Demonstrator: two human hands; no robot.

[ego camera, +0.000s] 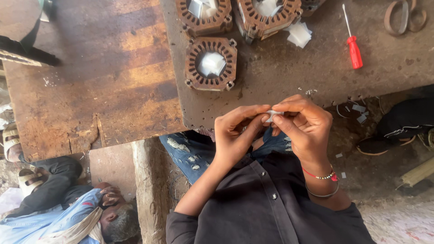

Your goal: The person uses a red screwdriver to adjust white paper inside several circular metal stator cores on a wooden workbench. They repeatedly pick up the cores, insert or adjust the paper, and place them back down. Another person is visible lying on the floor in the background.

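My left hand (236, 132) and my right hand (304, 124) meet just below the bench edge, both pinching one small white slip of paper (272, 113) between the fingertips. On the brown bench top (280, 72) in front of them lies a rusty round stator core (210, 63) with white paper pieces in its bore. Two more stator cores (203, 16) (267, 14) sit at the far edge, also holding white paper. A loose white paper piece (299, 34) lies beside them.
A red-handled screwdriver (353, 47) lies on the bench to the right, with metal rings (403, 17) at the corner. A wooden board (90, 77) adjoins on the left. Another person (77, 217) lies on the ground at lower left. A black shoe (398, 129) and paper scraps are at the right.
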